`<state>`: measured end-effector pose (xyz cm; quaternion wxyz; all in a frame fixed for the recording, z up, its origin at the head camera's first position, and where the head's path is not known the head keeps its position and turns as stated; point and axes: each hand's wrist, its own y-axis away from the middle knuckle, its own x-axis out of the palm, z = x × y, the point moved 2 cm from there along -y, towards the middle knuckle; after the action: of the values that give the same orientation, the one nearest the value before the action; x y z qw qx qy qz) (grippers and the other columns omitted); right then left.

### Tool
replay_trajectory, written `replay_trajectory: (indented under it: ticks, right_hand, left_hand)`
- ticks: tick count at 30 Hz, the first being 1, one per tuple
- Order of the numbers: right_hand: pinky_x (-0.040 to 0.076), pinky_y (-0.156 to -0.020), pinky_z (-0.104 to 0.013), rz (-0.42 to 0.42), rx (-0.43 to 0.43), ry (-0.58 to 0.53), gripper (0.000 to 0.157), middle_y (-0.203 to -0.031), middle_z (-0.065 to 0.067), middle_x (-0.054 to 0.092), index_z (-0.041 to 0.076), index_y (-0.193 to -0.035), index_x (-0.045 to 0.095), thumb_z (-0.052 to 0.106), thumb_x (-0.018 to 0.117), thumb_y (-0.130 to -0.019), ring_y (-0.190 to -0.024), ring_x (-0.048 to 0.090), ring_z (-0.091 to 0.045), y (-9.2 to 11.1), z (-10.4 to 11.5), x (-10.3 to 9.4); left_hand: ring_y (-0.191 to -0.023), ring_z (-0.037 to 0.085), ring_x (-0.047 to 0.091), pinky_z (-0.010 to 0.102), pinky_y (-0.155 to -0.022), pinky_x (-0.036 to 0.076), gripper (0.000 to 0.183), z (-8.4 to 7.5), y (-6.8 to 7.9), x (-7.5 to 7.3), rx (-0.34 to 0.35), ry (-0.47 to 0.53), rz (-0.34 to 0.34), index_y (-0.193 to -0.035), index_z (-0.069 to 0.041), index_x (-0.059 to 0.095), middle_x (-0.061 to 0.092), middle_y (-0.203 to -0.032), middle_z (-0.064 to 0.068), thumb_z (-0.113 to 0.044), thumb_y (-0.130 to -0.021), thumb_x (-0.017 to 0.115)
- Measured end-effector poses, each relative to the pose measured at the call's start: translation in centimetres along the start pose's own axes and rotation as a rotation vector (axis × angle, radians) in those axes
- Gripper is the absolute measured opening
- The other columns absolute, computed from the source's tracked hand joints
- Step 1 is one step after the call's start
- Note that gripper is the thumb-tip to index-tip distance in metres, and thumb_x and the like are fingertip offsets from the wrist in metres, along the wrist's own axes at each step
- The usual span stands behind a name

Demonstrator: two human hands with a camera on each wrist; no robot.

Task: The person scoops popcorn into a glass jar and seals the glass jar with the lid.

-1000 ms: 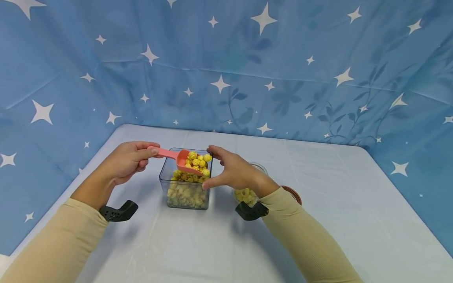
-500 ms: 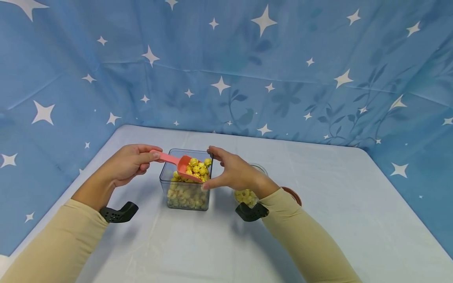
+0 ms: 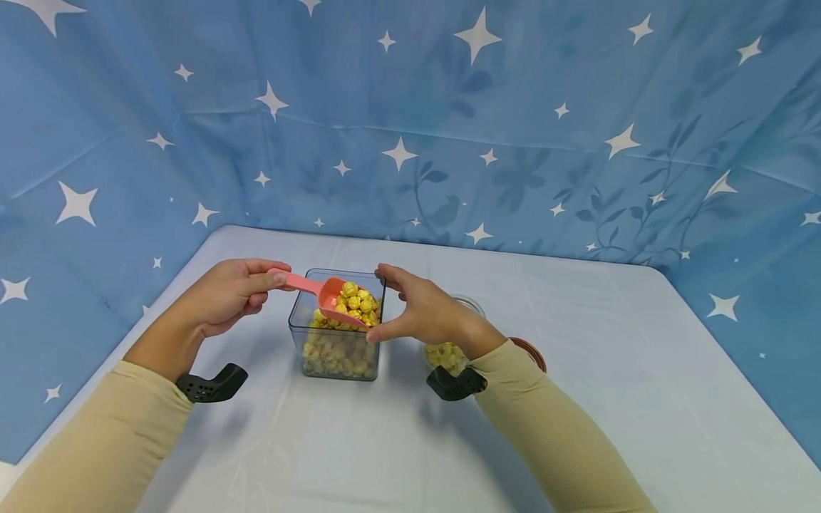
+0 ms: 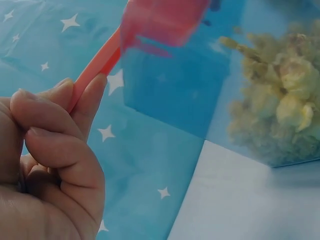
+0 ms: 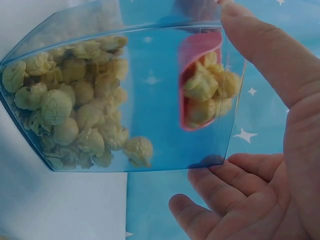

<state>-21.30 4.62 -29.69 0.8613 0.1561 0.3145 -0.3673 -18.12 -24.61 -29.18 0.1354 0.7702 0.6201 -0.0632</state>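
My left hand (image 3: 227,296) pinches the handle of a pink scoop (image 3: 301,281) between thumb and fingers. The scoop, heaped with yellow popcorn (image 3: 354,305), is in the upper part of a clear, bluish square container (image 3: 340,333). More popcorn (image 5: 75,105) lies in the container's lower part, seen through its wall in the right wrist view. My right hand (image 3: 420,306) grips the container's right side near the rim, thumb at the near corner and fingers at the far one. In the left wrist view, the scoop's bowl (image 4: 165,20) is blurred behind the clear wall.
A round glass jar (image 3: 445,356) with popcorn stands right of the container, partly hidden by my right hand and wrist. Beyond my right forearm shows the edge of a brown round object (image 3: 531,353). A white cloth (image 3: 609,342) covers the table; a blue starry curtain (image 3: 513,92) hangs behind.
The scoop has dipped slightly lower into the container since one second ago, and its popcorn has shifted together. My right hand stays in place on the container.
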Motion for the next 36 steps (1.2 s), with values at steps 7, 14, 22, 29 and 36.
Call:
replay_trajectory:
  ticks: [7, 14, 22, 29, 36]
  right_hand:
    - [0.03, -0.115, -0.039, -0.009, 0.005, 0.016, 0.109, -0.162, -0.009, 0.027, 0.005, -0.159, 0.02, 0.035, 0.087, -0.079, -0.147, 0.03, -0.022, 0.0, 0.0, -0.2]
    - [0.032, -0.114, -0.04, -0.049, -0.002, 0.009, 0.108, -0.162, -0.006, 0.028, 0.007, -0.159, 0.022, 0.034, 0.088, -0.079, -0.146, 0.03, -0.019, 0.6, -0.3, -0.9]
    - [0.038, -0.11, -0.038, -0.141, -0.049, 0.014, 0.093, -0.152, -0.004, 0.043, 0.008, -0.153, 0.036, 0.028, 0.088, -0.079, -0.137, 0.042, -0.019, 2.1, -0.6, -2.1]
    - [0.039, -0.109, -0.044, -0.219, -0.008, 0.007, 0.089, -0.148, -0.002, 0.048, 0.012, -0.15, 0.04, 0.03, 0.089, -0.077, -0.133, 0.046, -0.022, 3.8, -1.4, -2.9]
    - [0.039, -0.107, -0.054, -0.294, 0.037, -0.01, 0.087, -0.151, -0.004, 0.045, 0.012, -0.15, 0.041, 0.026, 0.088, -0.078, -0.135, 0.043, -0.031, 6.1, -3.2, -3.3]
  left_hand:
    - [-0.06, 0.005, 0.038, 0.021, -0.059, 0.038, 0.053, -0.6, 0.5, -1.1, 0.021, 0.046, -0.013, -0.147, 0.009, 0.038, 0.062, -0.107, -0.003, -0.023, -0.107, 0.051]
    - [-0.057, 0.008, 0.037, 0.023, -0.056, 0.035, 0.032, -1.2, 0.5, -1.5, 0.046, 0.181, -0.011, -0.133, -0.002, 0.052, 0.065, -0.101, -0.002, -0.02, -0.105, 0.054]
    - [-0.055, 0.008, 0.036, 0.022, -0.055, 0.034, 0.035, -2.3, 0.3, -0.3, 0.06, 0.267, -0.013, -0.133, 0.0, 0.049, 0.067, -0.101, -0.002, -0.019, -0.104, 0.056]
    - [-0.055, 0.006, 0.037, 0.02, -0.055, 0.034, 0.039, -3.3, 0.0, 1.2, 0.078, 0.304, -0.019, -0.135, 0.004, 0.047, 0.067, -0.1, -0.001, -0.019, -0.104, 0.056]
    - [-0.055, 0.006, 0.037, 0.02, -0.056, 0.034, 0.045, -3.9, -0.3, 2.6, 0.072, 0.295, 0.001, -0.141, 0.008, 0.042, 0.066, -0.1, -0.002, -0.018, -0.106, 0.053]
